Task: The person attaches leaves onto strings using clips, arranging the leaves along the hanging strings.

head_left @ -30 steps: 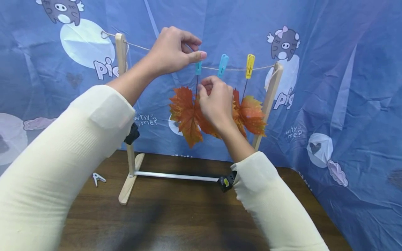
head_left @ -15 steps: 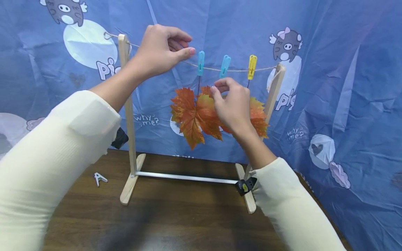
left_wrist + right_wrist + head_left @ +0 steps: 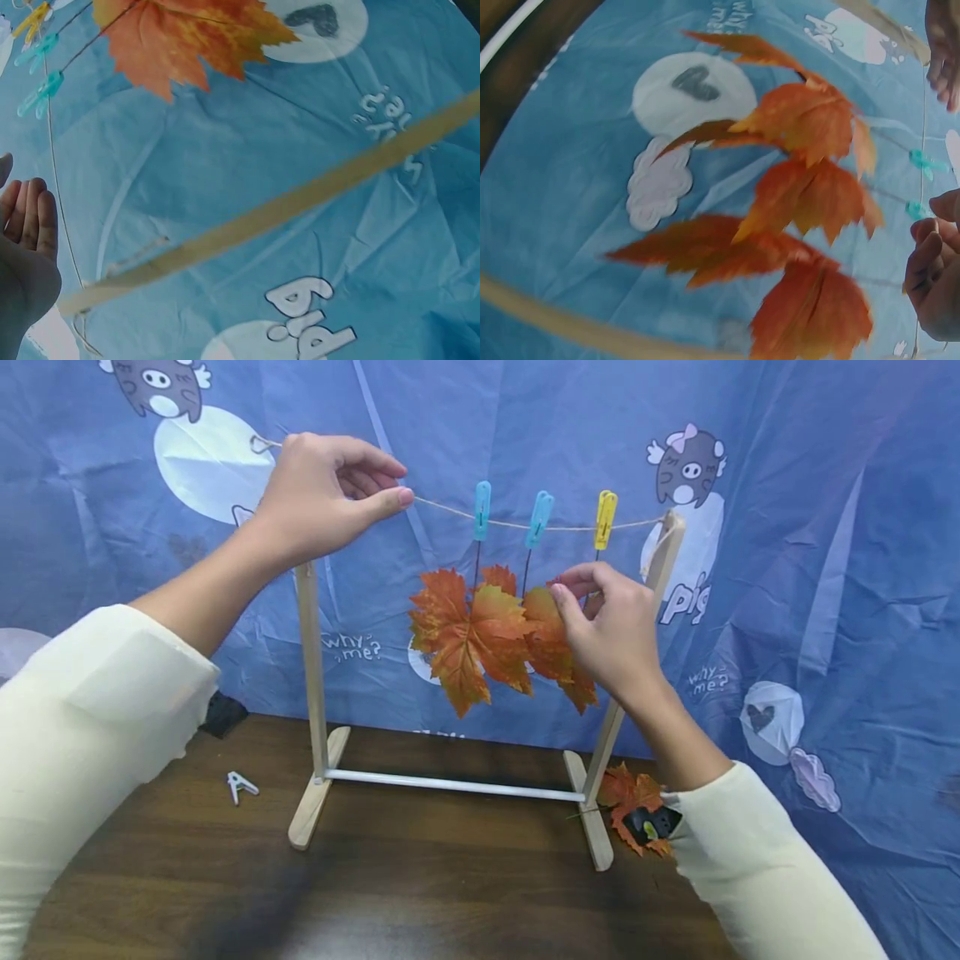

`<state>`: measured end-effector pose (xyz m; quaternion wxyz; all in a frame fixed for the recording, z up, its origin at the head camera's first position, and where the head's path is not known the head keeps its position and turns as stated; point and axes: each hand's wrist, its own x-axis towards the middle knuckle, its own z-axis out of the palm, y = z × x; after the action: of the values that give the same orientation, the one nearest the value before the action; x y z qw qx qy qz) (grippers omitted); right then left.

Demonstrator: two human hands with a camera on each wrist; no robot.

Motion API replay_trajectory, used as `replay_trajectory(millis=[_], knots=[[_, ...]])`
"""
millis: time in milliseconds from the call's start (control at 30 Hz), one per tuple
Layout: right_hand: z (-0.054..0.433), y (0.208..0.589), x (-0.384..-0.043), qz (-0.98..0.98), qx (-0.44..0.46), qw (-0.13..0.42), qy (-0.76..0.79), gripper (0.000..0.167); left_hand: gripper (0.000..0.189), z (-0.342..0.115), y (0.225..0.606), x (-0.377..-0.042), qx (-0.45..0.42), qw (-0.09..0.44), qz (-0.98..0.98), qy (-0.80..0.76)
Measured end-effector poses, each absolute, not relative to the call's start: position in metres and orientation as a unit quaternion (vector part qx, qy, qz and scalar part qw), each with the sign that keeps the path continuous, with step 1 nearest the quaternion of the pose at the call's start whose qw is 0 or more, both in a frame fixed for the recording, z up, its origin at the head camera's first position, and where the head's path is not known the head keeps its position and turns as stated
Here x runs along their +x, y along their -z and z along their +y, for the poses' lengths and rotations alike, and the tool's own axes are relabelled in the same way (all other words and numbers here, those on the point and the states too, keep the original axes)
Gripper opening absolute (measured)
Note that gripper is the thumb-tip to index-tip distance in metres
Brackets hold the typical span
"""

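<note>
Three orange maple leaves hang by their stems from a cord: the left leaf [image 3: 468, 639] on a blue clothespin [image 3: 482, 512], the middle leaf [image 3: 546, 635] on another blue clothespin [image 3: 538, 520], the third on a yellow clothespin [image 3: 606, 520]. My left hand [image 3: 326, 497] is beside the cord's left part, fingers relaxed and holding nothing. In front of the third leaf, mostly covering it, is my right hand [image 3: 615, 631]; its fingers are loosely bent with nothing visible between them. The right wrist view shows all three leaves, the nearest leaf [image 3: 810, 311] lowest.
A wooden stand [image 3: 313, 677] carries the cord, with a white rod [image 3: 450, 785] low between its feet. On the brown table [image 3: 420, 877] lie a white clothespin [image 3: 242, 787] at left and another maple leaf [image 3: 630, 793] by the right foot. Blue printed cloth hangs behind.
My left hand has moved left, away from the left blue clothespin. The right hand has moved right, from the left leaf to the third, uncovering the middle leaf and the leaf on the table.
</note>
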<state>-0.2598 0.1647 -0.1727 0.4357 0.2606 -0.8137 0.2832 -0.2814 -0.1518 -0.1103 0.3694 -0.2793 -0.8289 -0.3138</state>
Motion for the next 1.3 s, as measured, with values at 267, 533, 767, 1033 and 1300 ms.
replay_trajectory(millis=[267,533,767,1033,1300], knots=[[0.21,0.186,-0.26,-0.785,0.312,0.482,-0.232,0.013,0.03,-0.186,0.131,-0.275,-0.264,0.372,-0.825,0.335],[0.257,0.21,-0.259,-0.766,0.296,0.531,-0.209,0.013,0.026,-0.22,0.152,-0.269,-0.222,0.345,-0.826,0.386],[0.287,0.239,-0.259,-0.759,0.285,0.55,-0.198,0.011,0.024,-0.244,0.187,-0.266,-0.198,0.348,-0.841,0.363],[0.315,0.281,-0.258,-0.78,0.265,0.545,-0.153,0.017,0.023,-0.268,0.242,-0.27,-0.154,0.327,-0.862,0.357],[0.333,0.328,-0.262,-0.815,0.272,0.498,-0.115,0.014,0.023,-0.291,0.293,-0.271,-0.126,0.276,-0.892,0.335]])
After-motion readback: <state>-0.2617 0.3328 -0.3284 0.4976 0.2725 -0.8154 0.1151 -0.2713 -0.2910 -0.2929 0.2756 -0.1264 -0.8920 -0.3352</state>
